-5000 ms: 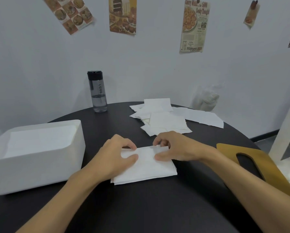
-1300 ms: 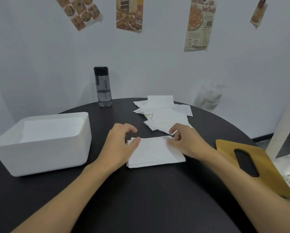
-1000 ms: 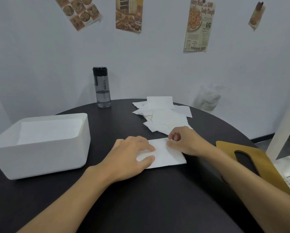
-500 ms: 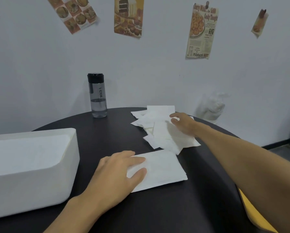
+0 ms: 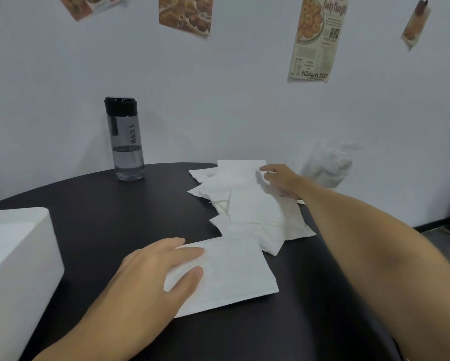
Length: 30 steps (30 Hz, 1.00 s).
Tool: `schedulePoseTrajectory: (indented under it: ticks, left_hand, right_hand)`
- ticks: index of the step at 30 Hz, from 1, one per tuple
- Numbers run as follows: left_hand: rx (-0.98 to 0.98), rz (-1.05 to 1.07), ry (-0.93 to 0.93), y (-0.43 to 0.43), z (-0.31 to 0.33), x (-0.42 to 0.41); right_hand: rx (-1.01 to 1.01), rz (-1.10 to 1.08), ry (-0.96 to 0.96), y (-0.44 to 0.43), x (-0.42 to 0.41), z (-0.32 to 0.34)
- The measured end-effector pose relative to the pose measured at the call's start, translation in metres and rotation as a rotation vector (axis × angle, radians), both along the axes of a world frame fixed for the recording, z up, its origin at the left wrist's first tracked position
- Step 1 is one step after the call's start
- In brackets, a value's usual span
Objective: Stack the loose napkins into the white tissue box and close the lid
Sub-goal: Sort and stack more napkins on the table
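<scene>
Containers first: the white tissue box (image 5: 18, 256) sits open-topped to the left of the tidy stack (image 5: 231, 272), cut off by the frame edge, and from this angle what lies inside it cannot be made out. Beyond the stack and to its left stands a clear water bottle (image 5: 126, 144) with a black cap, upright, a little liquid low in it. White letters run sideways up its wall, too smeared to read with any trust. High on the wall beyond the stack hangs a yellowed poster (image 5: 315, 40) showing a plate of cookies, and at its foot you can read "Pillsbury's BEST"; the red heading at its top is clipped.

Now your hands. Your left hand (image 5: 151, 277) lies flat on the stack's left half, fingers straight and together, thumb laid on the paper nearer you, pressing the stack against the black table (image 5: 109, 217). Your right hand (image 5: 282, 179) reaches out past the stack to the loose napkins (image 5: 250, 204), which sprawl overlapping just beyond it, their nearest corner touching its far edge. There the forefinger and thumb curl in and pinch the right edge of the farthest sheet. A crumpled clear bag (image 5: 328, 165) sits against the wall beyond the stack and to its right
</scene>
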State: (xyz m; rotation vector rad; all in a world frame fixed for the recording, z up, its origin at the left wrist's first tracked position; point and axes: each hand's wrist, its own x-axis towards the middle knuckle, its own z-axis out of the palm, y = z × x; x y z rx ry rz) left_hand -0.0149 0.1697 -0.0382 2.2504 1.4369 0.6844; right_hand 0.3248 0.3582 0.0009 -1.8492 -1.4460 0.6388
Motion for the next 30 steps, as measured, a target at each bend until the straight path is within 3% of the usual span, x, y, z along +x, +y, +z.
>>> schedulePoseTrajectory:
  ticks: [4, 9, 20, 26, 30]
  left_hand:
    - [0.007, -0.001, 0.006, 0.002, -0.001, 0.001]
    - [0.004, -0.007, 0.001, 0.003, -0.003, 0.000]
    - [0.067, -0.046, 0.016, -0.005, 0.006, 0.005]
    - [0.002, -0.065, -0.075, -0.018, 0.014, 0.003]
    - [0.046, 0.016, -0.352, -0.030, 0.029, 0.009]
  right_hand:
    - [-0.014, 0.008, 0.075, 0.001, -0.003, -0.001]
    - [0.029, -0.058, -0.004, 0.005, 0.001, 0.005]
    - [0.307, -0.037, 0.278, -0.048, -0.011, 0.051]
    - [0.439, 0.057, 0.435, -0.124, -0.042, 0.089]
    - [0.482, 0.129, 0.522, -0.179, -0.065, 0.107]
